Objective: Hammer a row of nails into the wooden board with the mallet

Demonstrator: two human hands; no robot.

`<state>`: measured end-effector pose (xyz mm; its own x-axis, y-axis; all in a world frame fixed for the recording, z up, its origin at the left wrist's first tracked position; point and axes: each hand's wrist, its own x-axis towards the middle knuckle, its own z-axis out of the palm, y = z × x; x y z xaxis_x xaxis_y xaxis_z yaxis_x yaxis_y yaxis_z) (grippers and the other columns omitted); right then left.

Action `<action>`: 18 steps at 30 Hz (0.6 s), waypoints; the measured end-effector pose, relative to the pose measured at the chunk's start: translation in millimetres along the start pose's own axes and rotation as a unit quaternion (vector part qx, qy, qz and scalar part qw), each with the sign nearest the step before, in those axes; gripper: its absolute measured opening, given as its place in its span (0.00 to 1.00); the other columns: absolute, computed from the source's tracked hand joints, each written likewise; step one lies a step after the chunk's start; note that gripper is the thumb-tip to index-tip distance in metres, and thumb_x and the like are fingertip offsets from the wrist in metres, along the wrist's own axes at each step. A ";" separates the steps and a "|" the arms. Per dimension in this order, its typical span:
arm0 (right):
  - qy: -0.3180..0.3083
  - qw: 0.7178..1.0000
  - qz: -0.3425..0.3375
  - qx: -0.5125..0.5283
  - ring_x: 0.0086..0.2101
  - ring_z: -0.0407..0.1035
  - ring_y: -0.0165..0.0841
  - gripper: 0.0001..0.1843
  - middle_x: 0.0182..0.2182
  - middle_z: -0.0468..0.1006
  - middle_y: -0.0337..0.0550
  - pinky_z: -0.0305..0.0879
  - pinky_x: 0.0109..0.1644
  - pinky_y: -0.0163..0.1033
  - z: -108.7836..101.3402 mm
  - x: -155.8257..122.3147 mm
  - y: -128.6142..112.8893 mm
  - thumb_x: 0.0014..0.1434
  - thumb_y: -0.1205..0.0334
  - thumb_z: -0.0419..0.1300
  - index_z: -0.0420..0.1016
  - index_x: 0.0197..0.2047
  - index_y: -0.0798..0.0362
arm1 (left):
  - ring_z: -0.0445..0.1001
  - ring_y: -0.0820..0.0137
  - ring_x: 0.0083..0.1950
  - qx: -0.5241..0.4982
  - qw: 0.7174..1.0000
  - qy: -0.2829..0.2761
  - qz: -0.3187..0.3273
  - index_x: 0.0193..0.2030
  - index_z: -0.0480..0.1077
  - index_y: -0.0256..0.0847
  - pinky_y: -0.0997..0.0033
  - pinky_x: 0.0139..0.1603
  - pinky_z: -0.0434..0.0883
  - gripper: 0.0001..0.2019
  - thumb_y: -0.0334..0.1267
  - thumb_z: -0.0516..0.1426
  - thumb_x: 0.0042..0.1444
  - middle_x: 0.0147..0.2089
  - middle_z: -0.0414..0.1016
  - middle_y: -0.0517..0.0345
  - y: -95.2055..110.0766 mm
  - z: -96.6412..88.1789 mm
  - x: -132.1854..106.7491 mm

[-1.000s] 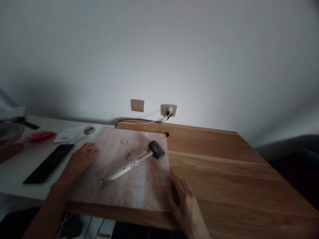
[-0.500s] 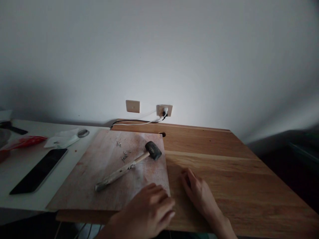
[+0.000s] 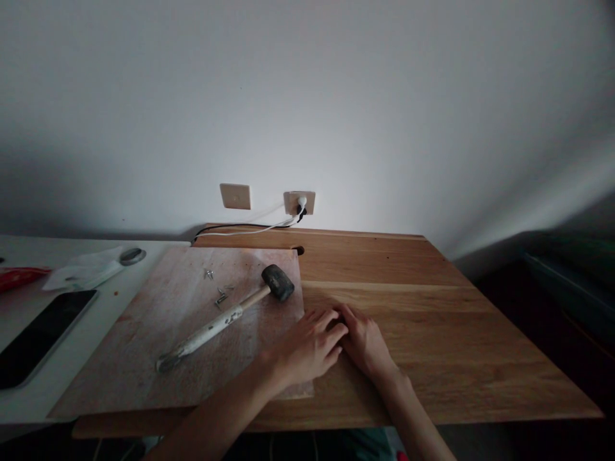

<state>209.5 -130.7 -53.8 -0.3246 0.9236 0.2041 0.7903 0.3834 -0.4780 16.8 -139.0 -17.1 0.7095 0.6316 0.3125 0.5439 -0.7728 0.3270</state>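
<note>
My left hand (image 3: 312, 346) lies across the right edge of a worn, pale reddish board (image 3: 134, 358). Its fingers are slightly bent and apart, with the tips meeting my right hand (image 3: 364, 336). That right hand rests on the wooden tabletop just beside the board, its fingers curled inward; whatever may be between them is hidden. Left of my hands, a mallet (image 3: 211, 330) with a black rubber head and a paint-marked wooden handle lies diagonally on the board. Small screws (image 3: 221, 296) lie in loose groups behind the handle.
A wooden desk (image 3: 432, 346) runs under the board to the right. On the white table (image 3: 115, 314) at left are a black phone (image 3: 43, 336), a roll of tape (image 3: 132, 256), a plastic bag (image 3: 81, 269) and a red packet (image 3: 22, 277). Cables reach a wall socket (image 3: 307, 202).
My left hand has moved forward and right to meet my right hand at the board's edge. The view has shifted rightward; the mallet and screws stay where they lay on the board.
</note>
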 end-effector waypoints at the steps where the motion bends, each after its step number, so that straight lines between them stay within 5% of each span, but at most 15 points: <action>1: 0.000 1.000 -0.002 0.002 0.40 0.77 0.40 0.14 0.41 0.82 0.45 0.67 0.42 0.37 0.5 -0.1 0.7 0.60 0.72 0.54 0.70 0.47 0.49 | 0.74 0.61 0.57 0.001 1.000 -0.001 0.000 0.51 0.70 0.41 0.58 0.61 0.74 0.08 0.34 0.60 0.67 0.56 0.73 0.51 0.2 -0.2 -0.1; 10: 0.005 1.000 -0.003 0.016 0.40 0.77 0.39 0.14 0.40 0.82 0.44 0.68 0.42 0.38 -2.0 -0.4 -1.7 0.61 0.72 0.55 0.71 0.48 0.49 | 0.74 0.59 0.59 0.023 1.000 -0.003 0.008 0.53 0.71 0.40 0.55 0.63 0.73 0.10 0.35 0.60 0.67 0.58 0.74 0.49 9.6 -6.5 -1.5; 14: 0.030 0.999 0.001 0.030 0.36 0.78 0.36 0.08 0.37 0.82 0.42 0.68 0.40 0.36 -5.0 0.1 -7.7 0.71 0.63 0.52 0.73 0.45 0.48 | 0.73 0.63 0.61 -0.022 0.999 0.028 0.006 0.60 0.69 0.44 0.59 0.66 0.71 0.16 0.37 0.60 0.67 0.60 0.75 0.53 11.1 -50.7 -28.9; 18: 0.052 0.998 0.006 0.043 0.33 0.77 0.35 0.11 0.34 0.80 0.41 0.68 0.37 0.37 -8.7 0.5 -15.3 0.74 0.57 0.52 0.73 0.44 0.49 | 0.75 0.61 0.58 0.065 0.967 0.171 -0.176 0.58 0.69 0.46 0.57 0.63 0.73 0.12 0.40 0.52 0.71 0.56 0.77 0.53 -41.2 -117.0 -88.9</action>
<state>201.8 -136.1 -39.0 -0.2565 0.9238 0.2844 0.7444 0.3764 -0.5516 -121.1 -156.1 46.0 0.2928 0.8234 0.4861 0.7924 -0.4934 0.3586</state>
